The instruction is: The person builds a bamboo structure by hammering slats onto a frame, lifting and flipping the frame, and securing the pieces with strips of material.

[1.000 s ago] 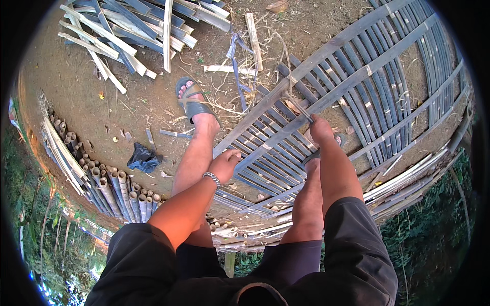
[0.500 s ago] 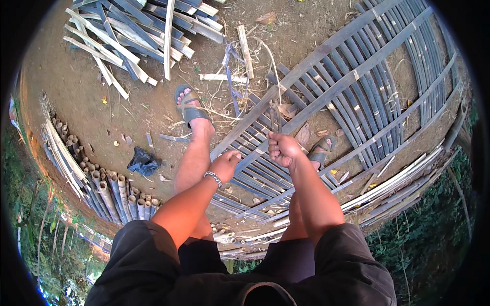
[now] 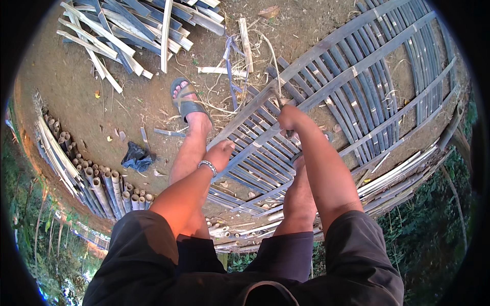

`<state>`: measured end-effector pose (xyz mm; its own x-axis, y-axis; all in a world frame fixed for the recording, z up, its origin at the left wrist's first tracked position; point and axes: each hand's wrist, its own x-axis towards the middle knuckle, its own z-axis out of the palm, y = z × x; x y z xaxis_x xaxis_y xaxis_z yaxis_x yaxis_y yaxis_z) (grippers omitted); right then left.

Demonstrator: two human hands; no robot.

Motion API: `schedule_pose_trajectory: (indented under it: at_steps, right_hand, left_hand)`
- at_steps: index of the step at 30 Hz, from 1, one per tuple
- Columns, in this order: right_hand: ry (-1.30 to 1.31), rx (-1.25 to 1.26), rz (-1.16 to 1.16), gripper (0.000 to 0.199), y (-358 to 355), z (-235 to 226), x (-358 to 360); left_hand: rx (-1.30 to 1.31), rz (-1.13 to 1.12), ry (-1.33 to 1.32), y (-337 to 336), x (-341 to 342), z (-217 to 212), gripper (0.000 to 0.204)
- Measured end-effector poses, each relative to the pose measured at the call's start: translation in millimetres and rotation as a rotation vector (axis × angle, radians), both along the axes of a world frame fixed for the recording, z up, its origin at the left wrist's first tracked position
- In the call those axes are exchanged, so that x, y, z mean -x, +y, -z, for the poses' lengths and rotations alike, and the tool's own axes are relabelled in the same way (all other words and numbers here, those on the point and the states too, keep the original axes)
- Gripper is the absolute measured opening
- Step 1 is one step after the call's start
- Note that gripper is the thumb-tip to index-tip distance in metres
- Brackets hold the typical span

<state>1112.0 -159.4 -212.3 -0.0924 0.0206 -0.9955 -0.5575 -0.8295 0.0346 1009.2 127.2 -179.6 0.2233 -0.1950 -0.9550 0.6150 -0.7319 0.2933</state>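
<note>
Two hands work over one woven bamboo lattice panel (image 3: 326,97), and we place everything else by that panel. From the head view, it lies flat on the dirt ground (image 3: 71,86), so we can stand on it and pin it with our weight.

Our right hand (image 3: 290,118) is closed in a fist above the panel's near end, gripping a thin bamboo strip (image 3: 273,84) that rises from the weave, probably so it can be drawn taut between the slats. Our left hand (image 3: 220,151) hangs just off the panel's left edge, fingers loosely curled and holding nothing we can see; a metal bracelet (image 3: 208,166) circles the wrist.

Our sandalled foot (image 3: 186,99) rests on the dirt left of the panel. Farther left lie a dark crumpled bag (image 3: 137,157) and a row of cut bamboo poles (image 3: 92,181). Beyond the panel's far left corner sits a pile of split bamboo slats (image 3: 127,30), presumably stock.
</note>
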Motion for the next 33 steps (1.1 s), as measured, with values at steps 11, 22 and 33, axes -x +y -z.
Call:
schedule_pose_trajectory:
  at_steps: [11, 22, 33]
  right_hand:
    - [-0.224, 0.087, -0.514, 0.055, -6.7, 4.5, 16.5]
    - [-0.038, 0.070, -0.740, 0.061, -33.8, 41.1, 33.5]
    - [-0.115, 0.147, -0.524, 0.035, 53.1, -11.6, -6.3]
  left_hand:
    - [0.036, -0.083, 0.019, 12.2, 2.8, -11.9, 0.044]
    - [0.098, -0.168, -0.002, 19.0, 12.7, -1.2, 0.045]
    - [0.093, -0.201, -0.007, 23.5, 2.8, -6.4, 0.045]
